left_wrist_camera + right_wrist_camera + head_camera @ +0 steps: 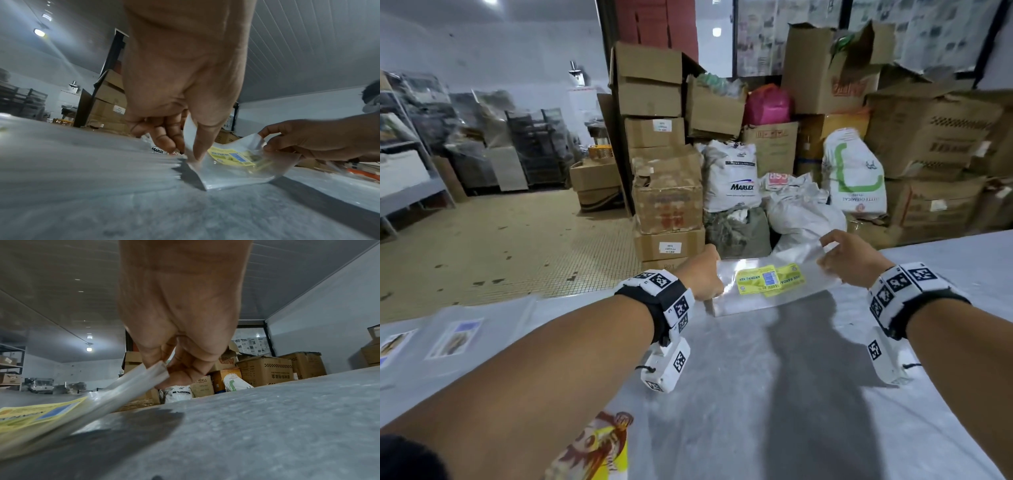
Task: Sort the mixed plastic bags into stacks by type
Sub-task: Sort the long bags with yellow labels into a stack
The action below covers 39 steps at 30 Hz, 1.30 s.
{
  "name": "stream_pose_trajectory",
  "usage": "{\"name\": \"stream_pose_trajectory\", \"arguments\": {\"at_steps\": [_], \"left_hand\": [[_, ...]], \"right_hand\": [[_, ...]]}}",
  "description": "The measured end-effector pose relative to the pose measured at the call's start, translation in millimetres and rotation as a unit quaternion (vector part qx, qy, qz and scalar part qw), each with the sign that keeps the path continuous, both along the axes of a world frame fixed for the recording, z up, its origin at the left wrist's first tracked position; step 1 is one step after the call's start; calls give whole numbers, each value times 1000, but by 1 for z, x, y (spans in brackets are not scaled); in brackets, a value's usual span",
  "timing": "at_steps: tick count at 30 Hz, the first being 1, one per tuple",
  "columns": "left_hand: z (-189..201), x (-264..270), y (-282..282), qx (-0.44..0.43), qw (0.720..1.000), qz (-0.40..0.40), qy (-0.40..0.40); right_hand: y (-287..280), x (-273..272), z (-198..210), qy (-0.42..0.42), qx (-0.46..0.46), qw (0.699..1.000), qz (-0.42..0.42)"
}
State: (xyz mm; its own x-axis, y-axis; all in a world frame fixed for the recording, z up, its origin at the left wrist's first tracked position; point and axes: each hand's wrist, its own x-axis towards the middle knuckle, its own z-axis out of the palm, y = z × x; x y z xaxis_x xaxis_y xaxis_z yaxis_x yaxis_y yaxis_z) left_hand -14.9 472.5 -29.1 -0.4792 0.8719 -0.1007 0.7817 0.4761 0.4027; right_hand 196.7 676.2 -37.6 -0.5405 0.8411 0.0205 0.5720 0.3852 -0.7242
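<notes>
A clear, glossy plastic bag with yellow "KEK PANDAN" labels [770,284] lies at the far edge of the bench [774,377], whose top is covered in a pale grey, slightly grainy sheet. The bag is thin and rectangular; its near edge rests flat on the bench, while its far corners are lifted and curl upward. Each yellow label carries a small blue barcode patch.

The left hand [703,274] reaches forward with the arm nearly straight and pinches the bag's left edge: in the left wrist view the thumb presses down on top of the film and the curled fingers [164,139] sit behind it. The right hand [849,260], also stretched forward, pinches the bag's raised right corner between thumb and fingers [185,368], and the film bends up stiffly from the bench toward that grip. The bag is stretched between the two hands.

Left of the yellow-labelled bag, near the bench's left edge, lie flat clear plastic bags with pale picture labels [453,337], blurred. Nearer the person than the yellow-labelled bag, by the left forearm, lies a bag printed in yellow and red with a cartoon figure [599,448].

Beyond the yellow-labelled bag, past the bench, stand stacked brown cardboard boxes [667,192], dented and worn, and bulging white woven sacks [731,178], one printed "MARLEX". A crumpled pink plastic bag [768,104] sits among the boxes higher up.
</notes>
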Motion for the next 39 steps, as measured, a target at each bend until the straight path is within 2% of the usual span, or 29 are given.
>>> {"name": "stream_pose_trajectory", "arguments": {"at_steps": [6,10,13,18,26,39], "left_hand": [[-4,2,5,-80,995,-31,56],[7,1,5,-61,988,-65,125],[19,-4,4,-50,985,-109,124],[14,-10,1,-141,969,-163,118],[3,-12,4,-159,971,-143,107],[7,-21,16,-174,963,-138,149]], "right_hand": [[9,-3,-7,-65,-38,997,-4],[7,5,-5,-108,-43,993,19],[2,19,-1,-146,-6,987,60],[-5,32,1,-260,47,955,134],[-3,26,-1,-268,85,947,152],[4,2,-4,-272,136,939,160]]}}
